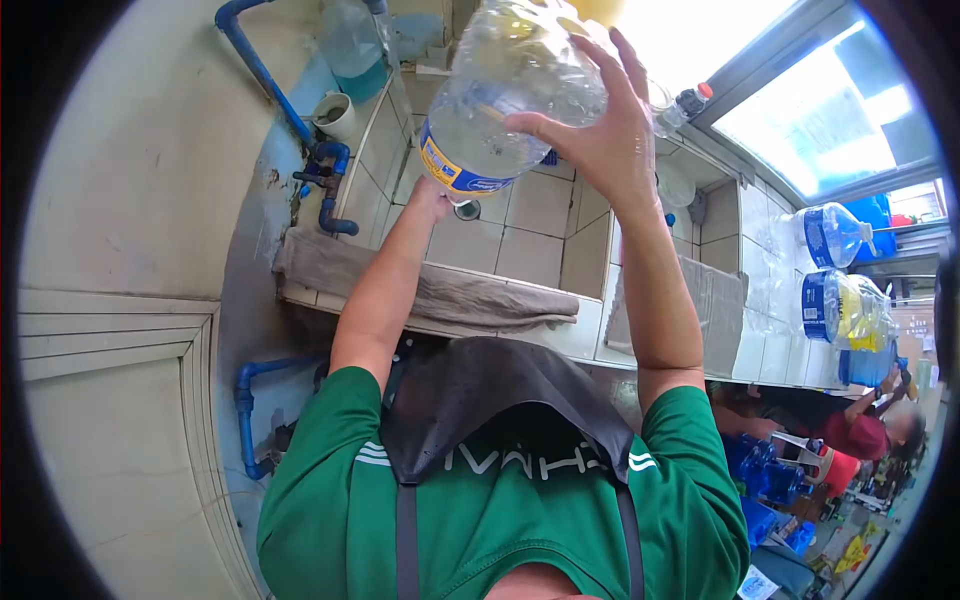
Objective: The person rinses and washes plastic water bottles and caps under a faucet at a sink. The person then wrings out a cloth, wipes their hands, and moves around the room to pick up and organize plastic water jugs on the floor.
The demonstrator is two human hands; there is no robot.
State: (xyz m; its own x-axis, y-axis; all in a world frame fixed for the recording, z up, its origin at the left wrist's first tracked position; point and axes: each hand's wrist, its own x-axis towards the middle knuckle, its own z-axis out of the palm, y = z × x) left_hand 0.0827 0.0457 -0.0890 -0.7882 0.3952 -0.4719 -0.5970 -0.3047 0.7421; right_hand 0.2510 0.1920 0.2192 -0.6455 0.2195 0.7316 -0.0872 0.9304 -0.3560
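A large clear plastic water bottle [500,100] with a blue and yellow label [455,170] is held up, tilted, over a white-tiled basin [530,205]. My left hand [436,197] is closed at the bottle's lower end, just under the label; its fingers are mostly hidden behind the bottle. On the right side of the bottle, my right hand [615,135] grips it with thumb and fingers spread wide round the body. Below the bottle, a round drain [467,210] shows in the basin floor.
A grey cloth [430,295] lies along the basin's front edge. Blue pipes [325,180] and a white cup [335,115] are at the left wall. Large labelled bottles [830,235] stand on the tiled counter at right. Farther right, another person [860,430] is near blue containers [760,465].
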